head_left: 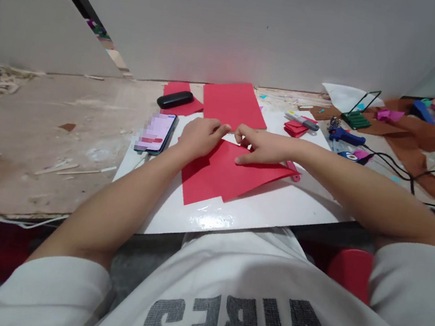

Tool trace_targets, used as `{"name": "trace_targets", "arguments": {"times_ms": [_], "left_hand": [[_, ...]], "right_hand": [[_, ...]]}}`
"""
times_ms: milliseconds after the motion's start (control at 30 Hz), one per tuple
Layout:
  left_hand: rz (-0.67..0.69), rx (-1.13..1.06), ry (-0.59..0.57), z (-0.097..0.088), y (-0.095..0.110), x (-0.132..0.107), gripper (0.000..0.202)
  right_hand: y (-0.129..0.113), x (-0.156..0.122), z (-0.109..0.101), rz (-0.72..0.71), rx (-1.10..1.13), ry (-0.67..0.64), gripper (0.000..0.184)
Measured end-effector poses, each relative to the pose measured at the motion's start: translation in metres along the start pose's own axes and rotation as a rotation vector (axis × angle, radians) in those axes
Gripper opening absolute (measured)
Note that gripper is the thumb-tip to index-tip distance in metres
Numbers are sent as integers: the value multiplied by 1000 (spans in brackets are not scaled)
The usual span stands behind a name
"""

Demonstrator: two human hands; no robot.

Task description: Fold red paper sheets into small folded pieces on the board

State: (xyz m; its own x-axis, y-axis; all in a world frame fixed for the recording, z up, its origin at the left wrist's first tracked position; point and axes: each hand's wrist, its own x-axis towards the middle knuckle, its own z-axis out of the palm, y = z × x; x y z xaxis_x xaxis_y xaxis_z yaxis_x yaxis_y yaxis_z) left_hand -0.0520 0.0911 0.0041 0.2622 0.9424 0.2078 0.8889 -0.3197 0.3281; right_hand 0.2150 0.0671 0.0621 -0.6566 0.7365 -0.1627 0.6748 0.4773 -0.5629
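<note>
A folded sheet of red paper (223, 178) lies on a glossy white board (276, 208) in front of me. My left hand (200, 137) rests on the paper's upper left part, fingers curled and pinching its top edge. My right hand (263, 147) presses down on the paper's upper right part, fingers bent and pressed together along a fold. The two hands almost touch at the paper's top. A small pink handle of scissors (294, 171) pokes out beside my right wrist.
A phone (156, 132) with a lit screen lies left of the paper, a black case (175, 99) behind it. More red sheets (232, 105) lie at the back. A marker (302, 121), glue gun (345, 135), cables and felt scraps (420, 134) crowd the right. Wood splinters litter the left tabletop.
</note>
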Motion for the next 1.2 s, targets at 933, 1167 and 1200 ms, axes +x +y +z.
{"name": "trace_targets", "arguments": {"times_ms": [933, 1167, 1200], "left_hand": [[186, 49, -180, 7, 2, -3, 57], [115, -14, -29, 17, -9, 4, 66], [105, -63, -18, 18, -12, 5, 69]], "right_hand": [[27, 12, 34, 56, 115, 361, 24], [38, 16, 44, -34, 218, 363, 20], [39, 14, 44, -40, 207, 346, 25]]}}
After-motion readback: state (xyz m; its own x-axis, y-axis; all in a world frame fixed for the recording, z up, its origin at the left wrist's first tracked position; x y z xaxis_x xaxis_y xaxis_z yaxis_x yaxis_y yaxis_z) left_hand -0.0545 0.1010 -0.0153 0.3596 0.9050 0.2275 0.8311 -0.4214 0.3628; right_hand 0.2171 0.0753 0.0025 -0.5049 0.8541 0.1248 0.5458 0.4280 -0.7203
